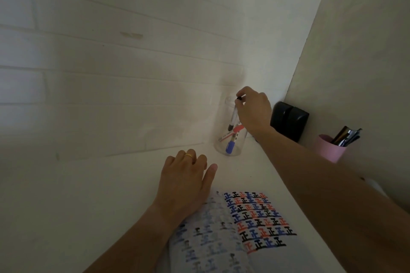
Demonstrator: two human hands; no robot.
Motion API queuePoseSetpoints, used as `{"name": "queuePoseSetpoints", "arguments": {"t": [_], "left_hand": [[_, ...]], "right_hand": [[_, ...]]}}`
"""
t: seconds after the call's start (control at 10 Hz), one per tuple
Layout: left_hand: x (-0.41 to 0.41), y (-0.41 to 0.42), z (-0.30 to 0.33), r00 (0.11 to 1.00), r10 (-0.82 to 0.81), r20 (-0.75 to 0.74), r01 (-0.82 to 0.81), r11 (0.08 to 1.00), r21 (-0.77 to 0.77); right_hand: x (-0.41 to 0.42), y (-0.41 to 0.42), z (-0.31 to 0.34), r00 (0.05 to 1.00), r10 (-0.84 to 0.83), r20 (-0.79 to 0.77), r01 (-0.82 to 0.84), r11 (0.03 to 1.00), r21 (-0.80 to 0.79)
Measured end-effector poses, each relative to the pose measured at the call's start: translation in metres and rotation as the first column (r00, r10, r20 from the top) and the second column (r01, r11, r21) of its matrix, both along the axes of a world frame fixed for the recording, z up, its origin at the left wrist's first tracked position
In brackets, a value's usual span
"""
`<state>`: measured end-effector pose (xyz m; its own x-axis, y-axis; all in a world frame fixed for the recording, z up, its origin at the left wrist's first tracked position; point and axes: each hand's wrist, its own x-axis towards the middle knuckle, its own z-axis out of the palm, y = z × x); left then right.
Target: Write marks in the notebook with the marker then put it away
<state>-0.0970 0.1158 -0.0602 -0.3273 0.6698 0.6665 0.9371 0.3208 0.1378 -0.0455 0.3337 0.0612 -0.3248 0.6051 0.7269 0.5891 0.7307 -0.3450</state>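
Obs.: right hand (253,111) is raised over the mouth of a clear jar (230,139) that stands at the far end of the white table (111,195), close to the tiled wall (111,62). Thumb and fingertips are pinched together on the black end of the marker (234,115); its barrel hangs tilted down into the jar, black cap lowest. Two more pens already lie inside: a red-capped one (230,133) leaning across, and a blue-capped one (230,145) with its cap near the jar floor (both sit under the marker's tip).

Left hand (184,182) lies flat, fingers spread and relaxed, holding nothing; a gold ring (189,155) on one finger. Its heel rests on the top left corner of the open notebook (233,235), fingers on bare table just short of the jar.

Notebook: right page carries rows of marks in black, red and blue; left page shows paler marks, blurred.

Surroundings: a black box-like object (288,119) against the side panel (355,62), just behind the right wrist (cannot identify it). Further right, a pink cup (328,148) with dark pens standing in it, partly hidden behind the right forearm (332,184), which crosses the table's right edge.
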Motion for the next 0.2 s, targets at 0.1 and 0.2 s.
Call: {"name": "queuePoseSetpoints", "arguments": {"t": [0.1, 0.2], "left_hand": [[0.002, 0.000, -0.001, 1.000, 0.000, 0.007, 0.000, 1.000, -0.008], [0.000, 0.000, -0.003, 0.999, -0.012, 0.030, 0.012, 1.000, -0.005]], "right_hand": [[0.004, -0.007, 0.001, 0.997, -0.021, 0.068, 0.020, 1.000, 0.008], [0.012, -0.018, 0.002, 0.996, -0.015, 0.086, 0.011, 0.999, 0.050]]}}
